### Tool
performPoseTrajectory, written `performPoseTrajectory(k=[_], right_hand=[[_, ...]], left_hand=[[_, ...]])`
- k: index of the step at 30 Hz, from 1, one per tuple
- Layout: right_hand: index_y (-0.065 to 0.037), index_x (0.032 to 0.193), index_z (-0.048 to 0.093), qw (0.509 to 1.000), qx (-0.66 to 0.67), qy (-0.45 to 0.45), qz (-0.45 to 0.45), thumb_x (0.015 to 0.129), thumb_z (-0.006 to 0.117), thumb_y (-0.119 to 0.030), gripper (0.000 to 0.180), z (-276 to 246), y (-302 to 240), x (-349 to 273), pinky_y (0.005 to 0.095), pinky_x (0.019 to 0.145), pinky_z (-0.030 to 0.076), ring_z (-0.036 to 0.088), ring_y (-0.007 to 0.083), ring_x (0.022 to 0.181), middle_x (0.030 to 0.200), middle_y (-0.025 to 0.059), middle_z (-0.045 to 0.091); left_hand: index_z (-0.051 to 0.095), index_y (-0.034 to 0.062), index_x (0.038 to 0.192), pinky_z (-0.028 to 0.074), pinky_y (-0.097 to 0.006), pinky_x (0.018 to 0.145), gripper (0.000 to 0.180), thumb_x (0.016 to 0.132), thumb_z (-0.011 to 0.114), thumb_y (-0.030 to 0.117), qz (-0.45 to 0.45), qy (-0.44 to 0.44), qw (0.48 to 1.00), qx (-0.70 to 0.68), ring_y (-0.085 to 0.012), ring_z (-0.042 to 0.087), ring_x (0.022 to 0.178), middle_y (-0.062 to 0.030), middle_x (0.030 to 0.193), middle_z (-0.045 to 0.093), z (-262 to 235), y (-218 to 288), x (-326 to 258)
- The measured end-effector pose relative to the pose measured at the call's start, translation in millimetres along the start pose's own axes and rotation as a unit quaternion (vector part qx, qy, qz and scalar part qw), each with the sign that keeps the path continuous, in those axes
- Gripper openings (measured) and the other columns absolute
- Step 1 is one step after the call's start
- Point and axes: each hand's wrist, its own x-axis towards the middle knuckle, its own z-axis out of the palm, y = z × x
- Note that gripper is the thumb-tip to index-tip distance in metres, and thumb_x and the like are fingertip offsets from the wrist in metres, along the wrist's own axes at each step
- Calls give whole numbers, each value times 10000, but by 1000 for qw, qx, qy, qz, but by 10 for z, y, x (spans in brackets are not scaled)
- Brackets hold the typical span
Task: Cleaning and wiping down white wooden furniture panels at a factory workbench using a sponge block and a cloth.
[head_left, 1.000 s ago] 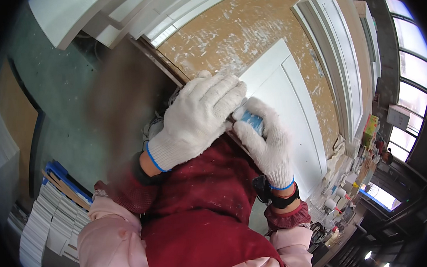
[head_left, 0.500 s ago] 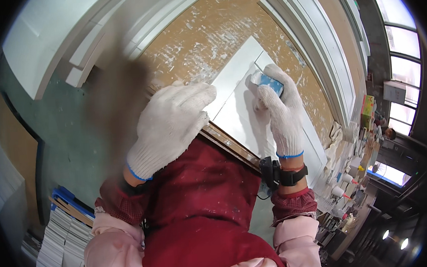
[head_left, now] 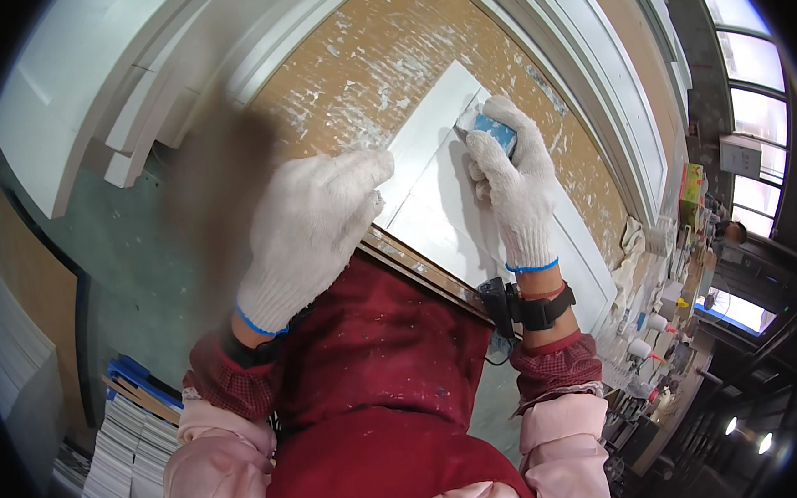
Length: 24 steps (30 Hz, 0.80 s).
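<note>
A white panel (head_left: 432, 192) with a thin groove along it lies tilted across the worktable. My left hand (head_left: 310, 222), in a white knitted glove with a blue cuff, is closed at the panel's left edge, fingers bent over it and thumb tucked low. My right hand (head_left: 514, 173), gloved the same way, pinches a small blue-and-white block (head_left: 495, 133) between thumb and fingers. It holds the block against the panel's face, close to the groove. The block's underside is hidden.
Brown board, smeared with white flakes, covers the worktable (head_left: 343, 88). Long white panels (head_left: 588, 64) lean at the right, and more white boards (head_left: 52, 106) stand at the left. Bottles and tools crowd a bench (head_left: 664, 342) at far right. Stacked white strips (head_left: 115, 458) sit lower left.
My right hand has slid the block slightly up and left over the panel. My left hand has shifted a little left, still at the panel's edge.
</note>
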Motion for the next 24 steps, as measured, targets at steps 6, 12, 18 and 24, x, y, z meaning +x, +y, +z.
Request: performPoseTrajectory(k=[6,12,18,24], right_hand=[[23,1217,563,998,-25,-32,-56,884,640,-108,366,-9,79,-9,204,556,406,487,45,628,790,0,561],[26,1193,572,1000,16,-1,-1,879,641,-113,350,-17,39,20,223,576,425,496,55,644,819,12,568],[16,1162,593,998,-28,-22,-43,879,645,-126,321,-32,69,34,217,572,419,492,52,644,803,14,569],[13,1153,597,997,-3,-56,-50,880,643,-124,309,-39,34,26,211,573,420,494,50,644,814,18,581]], left_hand=[[677,37,1041,493,-403,831,250,800,664,105,-5,2,1000,-3,-321,658,948,-142,1056,698,11,-5,25],[683,37,1042,492,-392,834,247,807,668,112,-12,-6,1000,2,-308,662,951,-133,1061,700,13,-3,10],[690,35,1032,490,-386,832,239,806,672,112,-2,10,1000,1,-297,665,948,-129,1061,704,22,-6,12],[695,39,1026,490,-383,832,238,799,676,107,-14,3,1000,-7,-296,666,950,-129,1059,706,15,0,15]])
